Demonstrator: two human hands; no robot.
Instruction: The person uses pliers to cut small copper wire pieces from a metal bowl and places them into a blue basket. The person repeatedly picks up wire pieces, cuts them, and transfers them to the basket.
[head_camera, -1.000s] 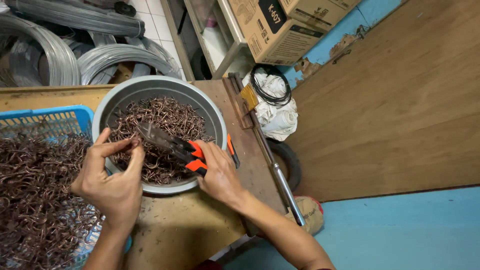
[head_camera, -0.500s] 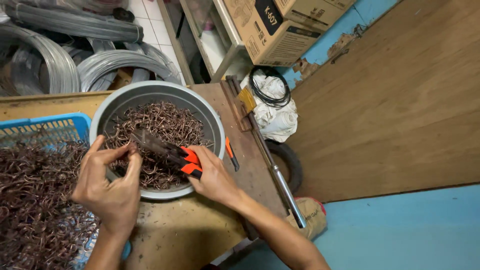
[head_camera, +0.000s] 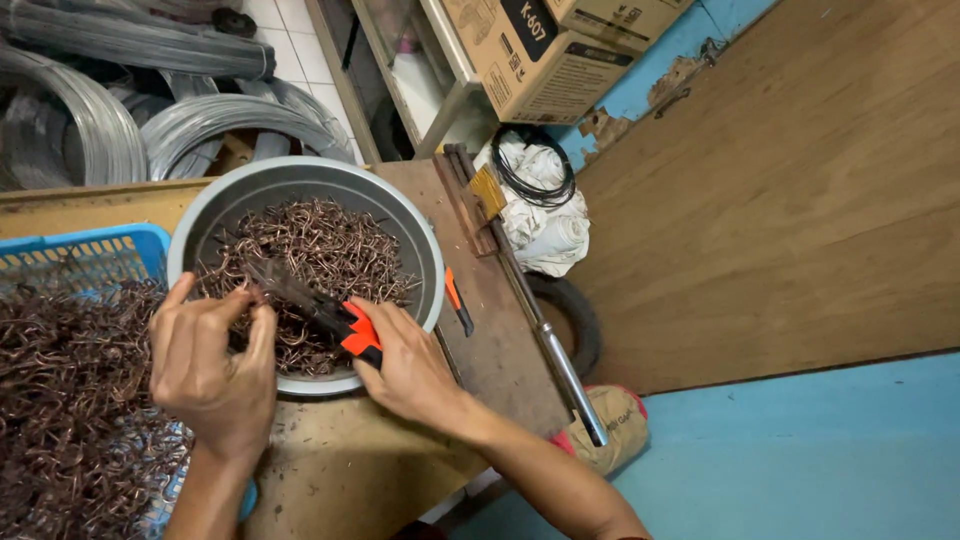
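My left hand (head_camera: 212, 372) pinches one copper hook (head_camera: 258, 296) at the tip of the pliers (head_camera: 318, 312), whose orange grips my right hand (head_camera: 405, 362) squeezes, over the grey bowl (head_camera: 420, 250) of hooks just beyond my fingers; I judge the bend is underway, needing steady pressure next.

Blue floor (head_camera: 800, 450), wooden panel (head_camera: 780, 180) — white tiles (head_camera: 300, 50) beyond the workbench (head_camera: 330, 470).

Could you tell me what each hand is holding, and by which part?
Right hand grips pliers by the orange-black handles; left hand pinches a small copper wire piece at the tip.
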